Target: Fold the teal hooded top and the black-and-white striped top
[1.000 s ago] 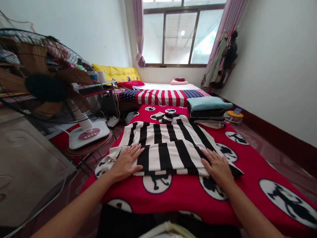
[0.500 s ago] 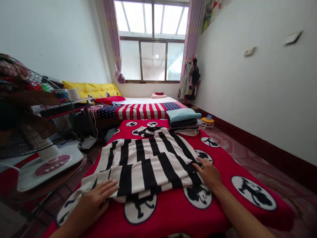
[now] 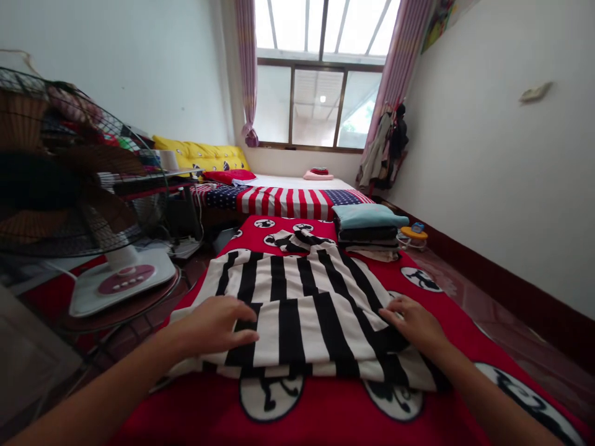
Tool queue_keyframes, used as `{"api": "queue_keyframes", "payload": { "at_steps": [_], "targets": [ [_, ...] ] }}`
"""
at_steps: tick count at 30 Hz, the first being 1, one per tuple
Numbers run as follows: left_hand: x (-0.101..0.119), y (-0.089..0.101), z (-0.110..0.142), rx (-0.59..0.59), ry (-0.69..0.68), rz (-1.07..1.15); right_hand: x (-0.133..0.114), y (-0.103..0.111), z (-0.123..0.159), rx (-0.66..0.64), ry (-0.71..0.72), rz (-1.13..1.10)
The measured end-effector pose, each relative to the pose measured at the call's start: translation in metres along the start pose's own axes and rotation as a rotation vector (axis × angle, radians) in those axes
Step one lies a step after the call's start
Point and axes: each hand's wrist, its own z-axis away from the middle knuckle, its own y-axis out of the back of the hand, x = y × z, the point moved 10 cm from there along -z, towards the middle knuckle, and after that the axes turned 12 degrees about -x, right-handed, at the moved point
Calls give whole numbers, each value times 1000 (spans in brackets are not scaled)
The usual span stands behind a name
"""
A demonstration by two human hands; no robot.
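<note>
A black-and-white striped garment (image 3: 290, 322) lies spread on the red blanket (image 3: 334, 412), its narrower end pointing away from me. Its near part is folded over in a wide band. My left hand (image 3: 220, 325) is over the left side of that band, thumb and fingers apart; whether it touches the cloth is hard to tell. At the garment's right edge, my right hand (image 3: 416, 322) rests with fingertips on the cloth, slightly bent and apart, with no cloth visibly lifted.
A stack of folded clothes (image 3: 369, 232) stands at the blanket's far right. To the left is a fan (image 3: 125, 272) on a round stool. Farther back are a bed with a striped cover (image 3: 286, 201) and a small yellow stool (image 3: 413, 234).
My left hand has moved forward and right, from the garment's near left corner onto the folded band. My right hand stays by the right edge. The view has turned left.
</note>
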Motion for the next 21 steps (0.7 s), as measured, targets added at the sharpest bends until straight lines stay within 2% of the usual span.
{"api": "queue_keyframes", "payload": {
  "at_steps": [2, 4, 7, 9, 13, 16, 21],
  "targets": [
    [12, 7, -37, 62, -55, 13, -21, 9, -32, 10, 68, -61],
    [14, 6, -75, 132, -83, 66, -42, 11, -66, 2, 131, -101],
    [-5, -8, -122, 224, -28, 163, -65, 9, -115, 9, 177, -118],
    [-22, -23, -140, 262, 34, 203, -80, 10, -145, 38, 206, -121],
    [-38, -43, -149, 301, 67, 262, -121, 19, -207, 132, 294, -123],
    [-40, -47, -147, 309, 60, 319, -153, 17, -262, 152, 264, -119],
    [-42, -47, -146, 329, 51, 394, -195, -21, -341, 83, 225, -130]
  ]
}}
